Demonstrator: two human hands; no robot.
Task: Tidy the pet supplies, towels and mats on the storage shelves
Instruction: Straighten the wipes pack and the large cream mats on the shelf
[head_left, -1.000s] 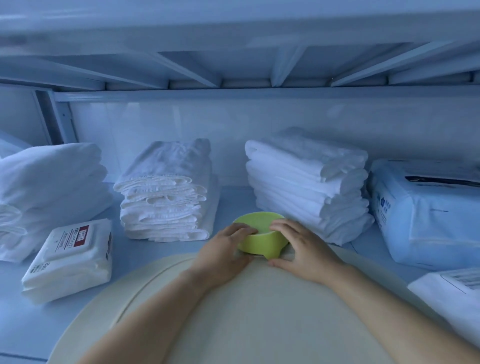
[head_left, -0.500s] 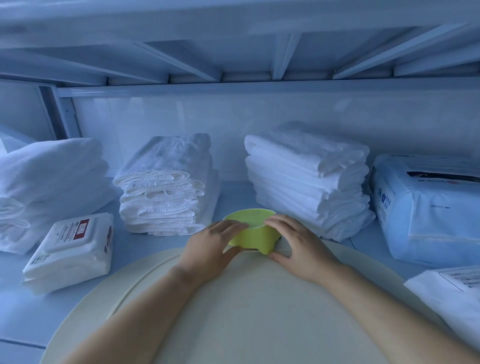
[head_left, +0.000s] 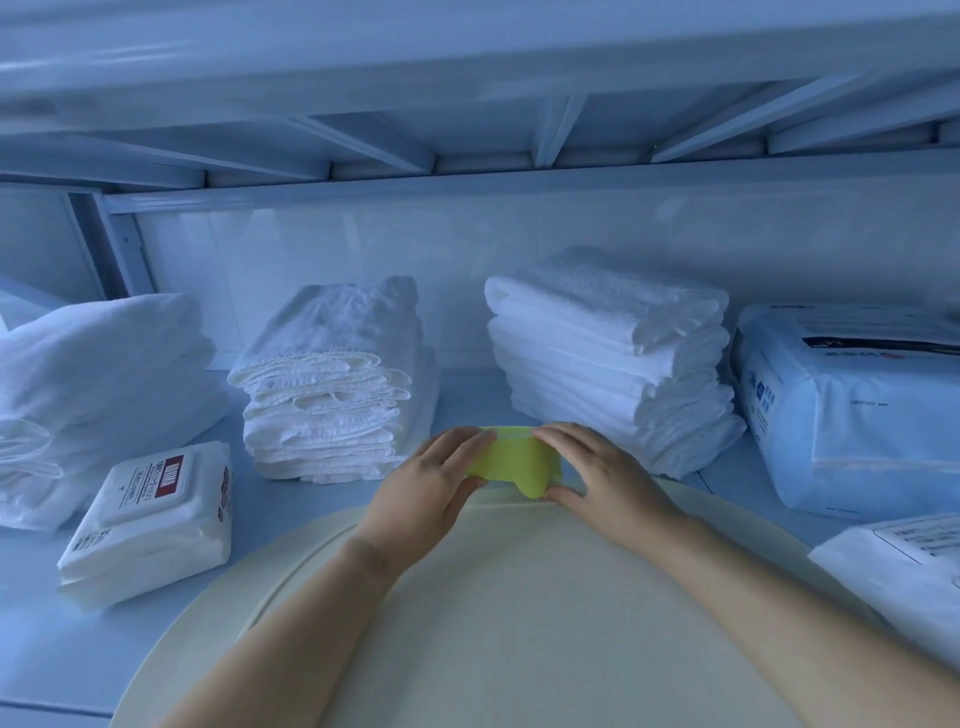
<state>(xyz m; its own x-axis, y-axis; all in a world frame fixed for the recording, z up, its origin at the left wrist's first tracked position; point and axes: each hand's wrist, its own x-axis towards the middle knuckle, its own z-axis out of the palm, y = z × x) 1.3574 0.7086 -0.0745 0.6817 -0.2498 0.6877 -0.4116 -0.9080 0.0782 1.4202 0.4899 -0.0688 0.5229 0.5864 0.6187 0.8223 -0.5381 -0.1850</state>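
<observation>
Head view, left hand (head_left: 434, 488) and right hand (head_left: 597, 475) with fingers clamped on either side of a lime-green bowl (head_left: 511, 460), held at the far edge of a round cream mat (head_left: 519, 623), mid-shelf (head_left: 457, 395), folded towel stacks (head_left: 608, 353) just behind, wipes pack (head_left: 150, 519) toward the shelf's left edge

both hands were on the green bowl (head_left: 511, 460) at the far edge of the big cream round mat (head_left: 519, 623). the left hand (head_left: 431, 488) cupped its left side, the right hand (head_left: 602, 473) pressed the right, fingers over the rim. behind it, a stack of folded white towels (head_left: 613, 358) sat right of centre, a thinner frilled stack (head_left: 332, 384) to the left, and a bulkier white bundle (head_left: 98, 384) at far left. a wipes packet (head_left: 156, 519) lay front left. a pale blue wrapped pack (head_left: 852, 410) sat far right on the shelf (head_left: 467, 387).
</observation>
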